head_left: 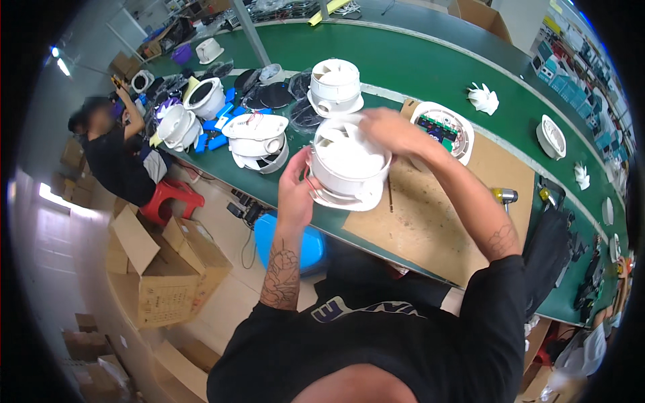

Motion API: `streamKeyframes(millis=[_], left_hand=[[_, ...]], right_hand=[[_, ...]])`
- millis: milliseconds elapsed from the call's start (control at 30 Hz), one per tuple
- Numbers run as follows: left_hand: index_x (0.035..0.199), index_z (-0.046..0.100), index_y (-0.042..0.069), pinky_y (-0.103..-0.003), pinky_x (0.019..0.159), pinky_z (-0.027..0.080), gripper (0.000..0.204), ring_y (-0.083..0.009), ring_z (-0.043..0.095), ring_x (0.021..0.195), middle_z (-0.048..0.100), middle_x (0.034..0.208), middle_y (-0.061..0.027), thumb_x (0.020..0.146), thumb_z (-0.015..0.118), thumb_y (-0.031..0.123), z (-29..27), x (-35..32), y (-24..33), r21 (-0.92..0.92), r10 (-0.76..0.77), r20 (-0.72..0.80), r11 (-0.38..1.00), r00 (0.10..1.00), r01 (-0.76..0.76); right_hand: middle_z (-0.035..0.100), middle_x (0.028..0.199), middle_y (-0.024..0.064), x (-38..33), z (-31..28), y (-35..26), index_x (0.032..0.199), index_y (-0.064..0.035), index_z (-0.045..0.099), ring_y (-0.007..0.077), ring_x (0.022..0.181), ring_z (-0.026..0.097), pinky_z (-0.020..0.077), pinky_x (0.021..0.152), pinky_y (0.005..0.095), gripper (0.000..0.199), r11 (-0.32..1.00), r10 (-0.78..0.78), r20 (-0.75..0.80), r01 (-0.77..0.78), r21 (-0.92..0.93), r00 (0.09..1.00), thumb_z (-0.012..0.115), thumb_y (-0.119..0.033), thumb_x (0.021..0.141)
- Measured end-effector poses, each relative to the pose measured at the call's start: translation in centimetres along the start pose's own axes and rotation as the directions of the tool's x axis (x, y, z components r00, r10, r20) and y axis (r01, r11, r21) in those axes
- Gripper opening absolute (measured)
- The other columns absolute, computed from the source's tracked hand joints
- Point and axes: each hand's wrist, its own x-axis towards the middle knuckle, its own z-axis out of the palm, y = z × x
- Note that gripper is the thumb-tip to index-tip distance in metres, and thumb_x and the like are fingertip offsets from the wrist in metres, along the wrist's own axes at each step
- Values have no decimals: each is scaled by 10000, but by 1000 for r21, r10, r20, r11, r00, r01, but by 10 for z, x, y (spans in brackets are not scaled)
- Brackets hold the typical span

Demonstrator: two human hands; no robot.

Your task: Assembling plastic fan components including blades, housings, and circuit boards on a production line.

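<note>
A white round fan housing (pixel 351 171) with a bladed wheel inside is held up over the near edge of the green bench. My left hand (pixel 295 191) grips its left side, the fingers around the lower wall next to a thin reddish wire. At the far right rim, my right hand (pixel 390 131) curls its fingers over the edge; the fingertips are partly hidden. Just behind it stands another white fan housing (pixel 336 84). To the right, an open white cover (pixel 463 138) holds a green circuit board (pixel 437 131) with wires.
A brown board (pixel 430 228) lies on the bench, with a yellow-and-grey hammer (pixel 507 195) at its right. White housings (pixel 259 134) and blue parts (pixel 216 127) crowd the left. Loose white fan wheels (pixel 482 99) lie beyond. A co-worker (pixel 111 148) sits left; a blue stool (pixel 289 245) stands below.
</note>
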Motion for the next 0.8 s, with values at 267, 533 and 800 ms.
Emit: streamKeyframes(millis=[267, 533, 800], left_hand=[[1414, 372, -85, -343, 1099, 357, 722, -259, 448, 1307, 432, 1410, -174, 722, 580, -72, 28, -35, 6, -154, -158, 251, 968, 955, 200], [1416, 376, -60, -340, 1096, 336, 571, -230, 445, 1305, 461, 1400, -172, 939, 569, 187, 109, -14, -27, 56, -250, 487, 965, 837, 256], [1301, 554, -17, -346, 894, 510, 656, -231, 632, 1038, 644, 1201, -162, 723, 816, 149, 173, -52, -51, 355, 102, 786, 732, 609, -582]], right_hand=[[654, 996, 118, -88, 17, 51, 1234, 6, 591, 170, 868, 614, 486, 751, 297, 410, 927, -4, -215, 85, 365, 977, 444, -264, 964], [557, 1305, 161, -156, 56, 162, 1407, 24, 414, 219, 1164, 543, 388, 1017, 323, 470, 855, 60, -583, 259, 449, 811, 464, -134, 967], [426, 1443, 252, -193, 61, 233, 1462, 4, 320, 395, 1322, 445, 358, 1098, 398, 634, 957, -289, -705, 210, -200, 648, 506, 39, 857]])
